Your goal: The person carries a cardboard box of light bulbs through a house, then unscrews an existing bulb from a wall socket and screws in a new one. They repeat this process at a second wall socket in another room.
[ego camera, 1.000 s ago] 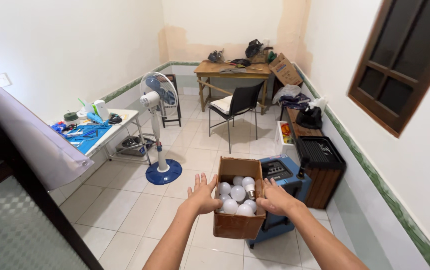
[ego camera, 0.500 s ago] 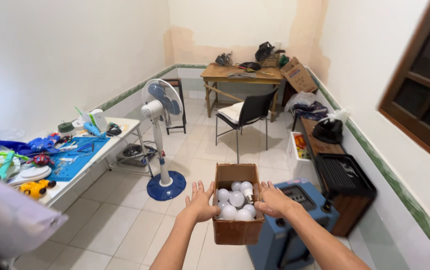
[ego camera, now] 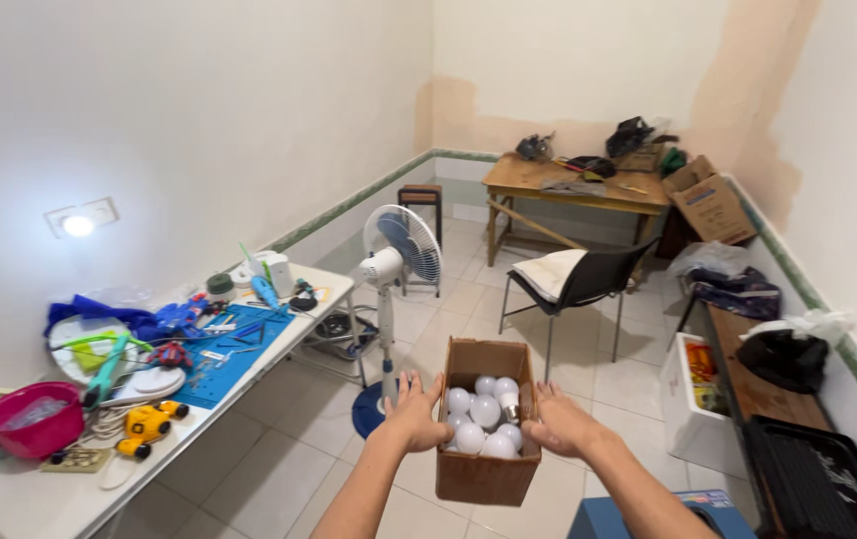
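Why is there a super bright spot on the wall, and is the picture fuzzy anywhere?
Head view: the wall lamp glares white and throws a soft glow on the wall around it; the room is otherwise evenly lit, shadows faint. The cardboard box, its white bulbs, the left hand and right hand look sharp; walls bend slightly toward the edges from the wide lens.

We are holding the box [ego camera: 486, 429] between our left hand [ego camera: 415, 412] and right hand [ego camera: 558, 423], bulbs [ego camera: 485, 411] lying inside. The fan [ego camera: 396, 262] is standing just beyond our left hand, the chair [ego camera: 582, 282] beyond the right, the table [ego camera: 139, 399] sitting far left.
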